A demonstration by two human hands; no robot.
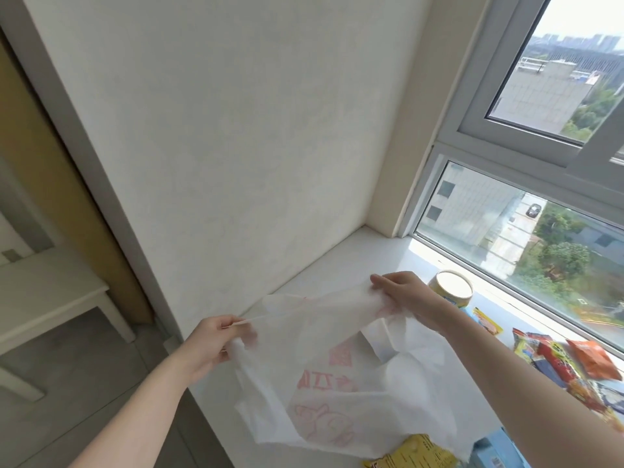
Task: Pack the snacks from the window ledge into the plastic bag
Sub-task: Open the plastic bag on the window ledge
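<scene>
White, thin plastic bag (337, 373) with pink print hangs between your two hands above the window ledge (341, 261), its mouth stretched sideways. Your left hand (211, 344) reaches in from the lower left with the forearm angled up, fingers curled and thumb pinching the bag's edge, which pulls into a taut line toward the other side. Your right hand (401, 293) comes in from the right, forearm sloping down across the frame, back of the hand up, fingers bent over and gripping the opposite rim. On the ledge beside your right arm stands a round yellow tub (452, 287), and past it lie coloured snack packets (567, 366) along the window. A yellow packet (415, 452) lies just below the bag's bottom.
</scene>
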